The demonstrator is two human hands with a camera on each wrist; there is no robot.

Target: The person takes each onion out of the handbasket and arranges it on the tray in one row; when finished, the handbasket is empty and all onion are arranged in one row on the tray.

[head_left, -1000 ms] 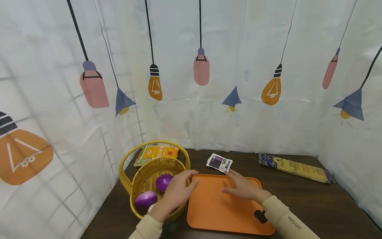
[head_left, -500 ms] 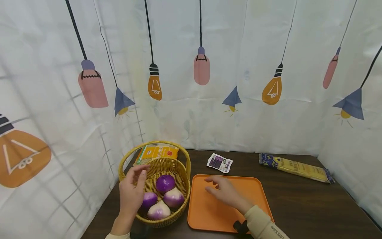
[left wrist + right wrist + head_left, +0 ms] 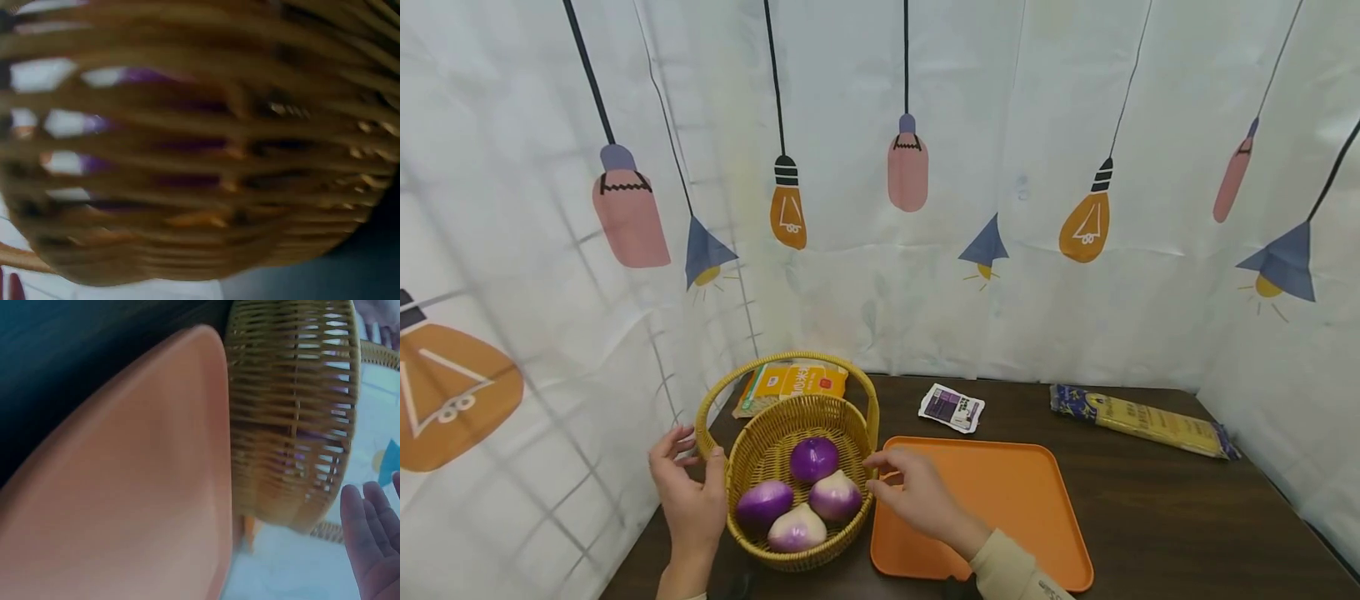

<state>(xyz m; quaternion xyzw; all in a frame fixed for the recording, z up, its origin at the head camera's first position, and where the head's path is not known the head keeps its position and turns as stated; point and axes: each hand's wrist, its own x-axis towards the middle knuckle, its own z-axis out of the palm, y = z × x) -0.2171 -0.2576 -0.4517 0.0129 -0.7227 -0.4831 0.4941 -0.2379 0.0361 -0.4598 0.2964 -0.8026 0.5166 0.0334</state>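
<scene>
At the left of the worktop (image 3: 1195, 508), the wicker basket (image 3: 802, 560) stands upright with its arched handle (image 3: 806, 355) raised and 4 purple onions (image 3: 814, 459) lying inside. What has changed over the last 1 s is the placing of the hands: the left hand (image 3: 688, 492) has gone from above the basket to its outer left side, and the right hand (image 3: 917, 496) has come across from over the orange tray (image 3: 1000, 508) to the basket's right rim, so the 2 now flank it. Neither grip has hold of anything: the left fingers are loosely bent with the thumb apart, near the handle's left foot, and in the right wrist view the right fingers are extended just beside the basket. Whether any fingertip touches the weave, I cannot tell; the left wrist view is mostly blurred wicker. The basket and onions look unmoved between the 2 latest head views. My judgement is that the work has turned from the tray towards the basket, with no firm hold made. Set apart from this action, an orange packet (image 3: 801, 382) lies behind the basket, a small sachet (image 3: 951, 408) beyond the tray, and a long yellow packet (image 3: 1150, 423) farther right.
</scene>
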